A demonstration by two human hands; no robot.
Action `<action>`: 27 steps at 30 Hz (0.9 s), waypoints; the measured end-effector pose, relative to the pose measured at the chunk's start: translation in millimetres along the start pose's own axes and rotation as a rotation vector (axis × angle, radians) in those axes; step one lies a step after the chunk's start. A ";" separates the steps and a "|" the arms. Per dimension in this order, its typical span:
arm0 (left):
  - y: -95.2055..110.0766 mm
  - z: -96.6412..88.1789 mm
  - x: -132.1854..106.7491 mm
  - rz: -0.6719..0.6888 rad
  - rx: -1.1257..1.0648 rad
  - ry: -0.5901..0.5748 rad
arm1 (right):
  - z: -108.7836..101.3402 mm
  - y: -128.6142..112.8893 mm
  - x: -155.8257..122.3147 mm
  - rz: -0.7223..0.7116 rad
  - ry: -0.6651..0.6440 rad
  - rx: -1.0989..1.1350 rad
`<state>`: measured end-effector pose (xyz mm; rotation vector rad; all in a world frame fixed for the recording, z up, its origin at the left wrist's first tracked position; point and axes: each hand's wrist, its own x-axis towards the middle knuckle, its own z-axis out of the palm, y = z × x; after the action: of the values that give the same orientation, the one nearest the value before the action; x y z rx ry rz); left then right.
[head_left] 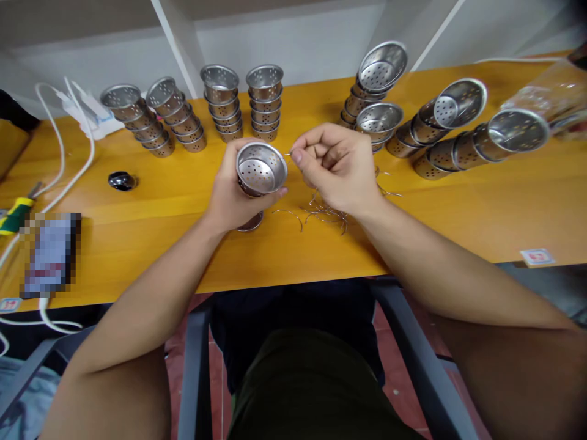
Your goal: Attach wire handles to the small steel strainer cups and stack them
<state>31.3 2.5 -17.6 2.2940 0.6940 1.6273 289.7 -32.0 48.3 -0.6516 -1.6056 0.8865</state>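
My left hand is wrapped round a small perforated steel strainer cup, tilted so its open mouth faces me. My right hand is closed in a pinch on a thin wire piece at the cup's right rim. Under my right wrist lies a loose heap of thin wire clips on the orange table. A second steel piece sits on the table just below the held cup.
Stacks of the same strainer cups stand at the back left, back middle and lean over at the back right. A white power strip and cable, a black knob, a green-handled tool and a blurred card lie at the left.
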 end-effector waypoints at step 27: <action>5.7 4.1 -7.0 -0.153 -0.034 -0.182 | -14.0 9.4 5.6 -0.019 -0.114 -0.175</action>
<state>34.6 -5.7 -22.2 2.2684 0.7705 1.3337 301.7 -19.3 44.8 -0.7171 -1.8035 0.7866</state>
